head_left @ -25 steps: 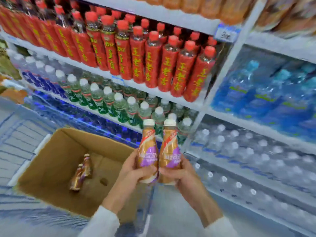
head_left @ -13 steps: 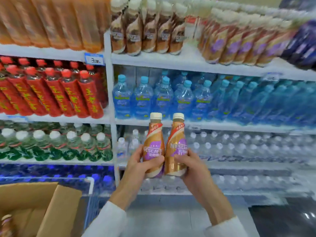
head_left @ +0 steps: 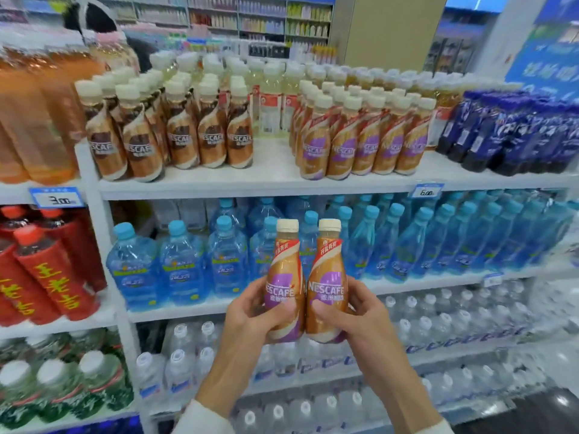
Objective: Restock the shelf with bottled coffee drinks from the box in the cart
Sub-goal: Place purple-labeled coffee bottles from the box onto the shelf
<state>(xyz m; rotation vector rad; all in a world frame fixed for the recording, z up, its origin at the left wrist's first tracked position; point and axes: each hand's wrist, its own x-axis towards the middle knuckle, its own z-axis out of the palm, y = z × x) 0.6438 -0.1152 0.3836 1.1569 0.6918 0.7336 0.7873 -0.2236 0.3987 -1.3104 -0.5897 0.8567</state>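
My left hand point(head_left: 250, 317) grips a purple-label coffee bottle point(head_left: 285, 270) with a cream cap. My right hand point(head_left: 360, 321) grips a matching coffee bottle point(head_left: 327, 270). Both bottles stand upright and touch side by side, in front of the blue water shelf. On the top shelf point(head_left: 272, 180) stand rows of the same purple-label coffee bottles point(head_left: 360, 142), with brown-label coffee bottles point(head_left: 175, 139) to their left. A bare strip of shelf lies between the two groups. The box and the cart are out of view.
Blue-cap water bottles point(head_left: 188, 261) fill the shelf behind my hands. Red tea bottles point(head_left: 47, 270) stand at the left, dark blue bottles point(head_left: 517, 133) at the top right, and clear water bottles point(head_left: 438, 324) fill the lower shelves. A white upright post point(head_left: 103, 245) divides the shelving.
The view has swung up and right, from the box in the cart to the shelves. Both hands have carried the two bottles up together. The box has left the view.
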